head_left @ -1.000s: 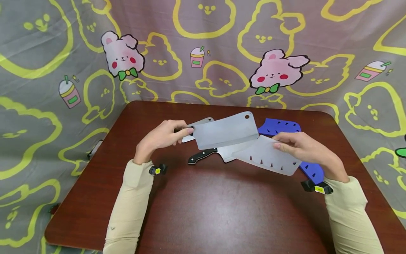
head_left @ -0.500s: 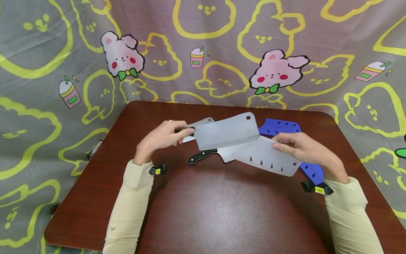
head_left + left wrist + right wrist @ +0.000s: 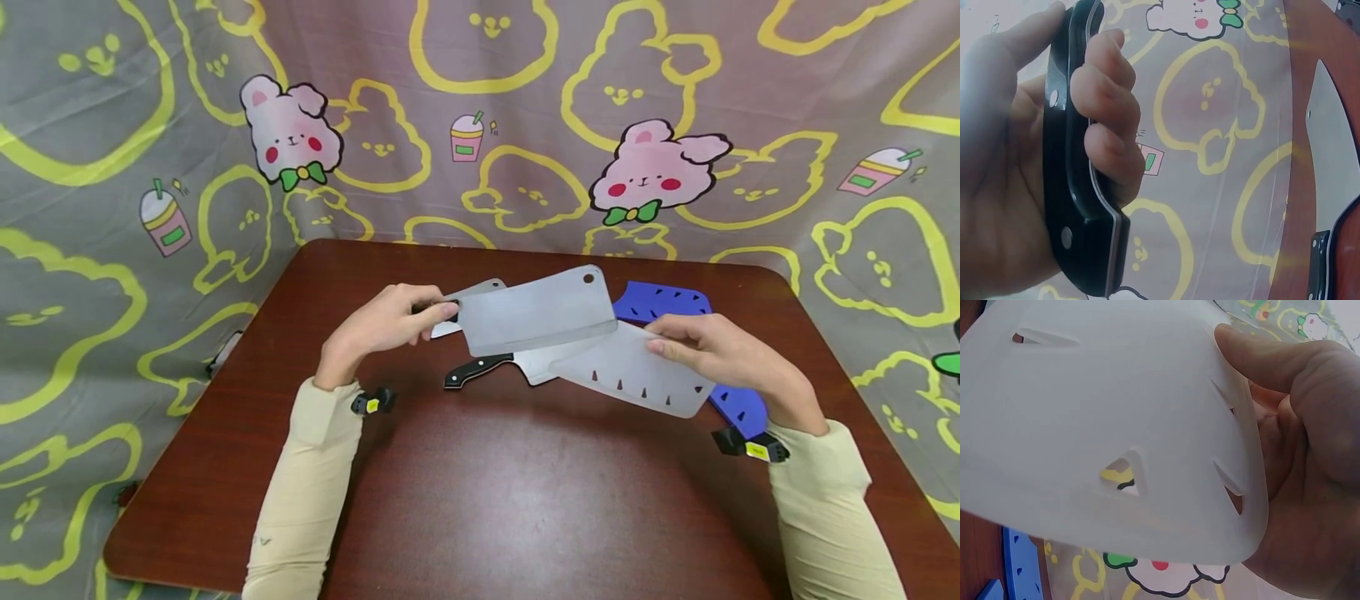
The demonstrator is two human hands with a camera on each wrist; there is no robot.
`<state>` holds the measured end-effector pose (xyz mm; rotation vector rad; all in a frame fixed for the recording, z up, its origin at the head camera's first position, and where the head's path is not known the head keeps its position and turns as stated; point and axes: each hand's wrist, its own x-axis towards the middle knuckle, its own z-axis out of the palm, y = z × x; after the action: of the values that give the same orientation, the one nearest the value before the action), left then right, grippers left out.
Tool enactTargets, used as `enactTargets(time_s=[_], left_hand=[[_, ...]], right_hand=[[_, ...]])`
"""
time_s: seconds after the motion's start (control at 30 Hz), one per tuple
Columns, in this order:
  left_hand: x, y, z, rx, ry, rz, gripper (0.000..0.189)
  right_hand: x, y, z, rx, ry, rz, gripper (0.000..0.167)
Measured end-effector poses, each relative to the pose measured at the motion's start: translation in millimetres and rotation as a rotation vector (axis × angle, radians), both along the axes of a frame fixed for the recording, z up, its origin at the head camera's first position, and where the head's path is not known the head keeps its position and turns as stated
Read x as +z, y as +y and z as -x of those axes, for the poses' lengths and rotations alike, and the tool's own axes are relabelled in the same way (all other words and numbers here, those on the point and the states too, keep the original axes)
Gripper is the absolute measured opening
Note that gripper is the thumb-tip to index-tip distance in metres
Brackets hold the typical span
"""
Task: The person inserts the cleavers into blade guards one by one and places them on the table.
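White guard (image 3: pixel 637 371) pinched by my right hand (image 3: pixel 701 346); left of it, my left hand (image 3: pixel 393 317) grips the cleaver's (image 3: pixel 536 312) handle (image 3: pixel 1063 194). Advised: align both squarely, no forcing.

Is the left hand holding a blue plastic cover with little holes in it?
No, the left hand grips the black riveted handle of a broad silver metal cleaver.

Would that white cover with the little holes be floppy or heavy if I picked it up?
The white cover is probably fairly stiff: the right hand grips just one edge, and it doesn't sag. It's likely light, since it looks like thin plastic with cut-outs. Its smooth face might feel a bit slippery.
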<state>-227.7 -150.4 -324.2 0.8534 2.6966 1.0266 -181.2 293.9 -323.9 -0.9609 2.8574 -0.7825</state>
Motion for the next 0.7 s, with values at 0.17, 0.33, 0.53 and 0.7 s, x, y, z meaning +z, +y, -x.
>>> enactTargets(time_s=[0.17, 0.33, 0.53, 0.7], left_hand=[[0.6, -1.1, -0.1, 0.013, 0.000, 0.001, 0.026], [-0.6, 0.2, 0.7, 0.011, -0.007, 0.012, 0.024], [-1.1, 1.2, 0.0, 0.006, -0.013, 0.012, 0.019], [0.1, 1.4, -0.3, 0.009, -0.012, 0.010, 0.020]], right_hand=[[-0.8, 2.2, 0.6, 0.001, 0.009, -0.011, 0.012], [-2.0, 2.1, 1.1, -0.001, 0.012, -0.003, 0.010], [-1.5, 0.9, -0.5, -0.002, 0.009, 0.004, 0.011], [0.6, -0.9, -2.7, -0.005, 0.002, 0.011, 0.012]])
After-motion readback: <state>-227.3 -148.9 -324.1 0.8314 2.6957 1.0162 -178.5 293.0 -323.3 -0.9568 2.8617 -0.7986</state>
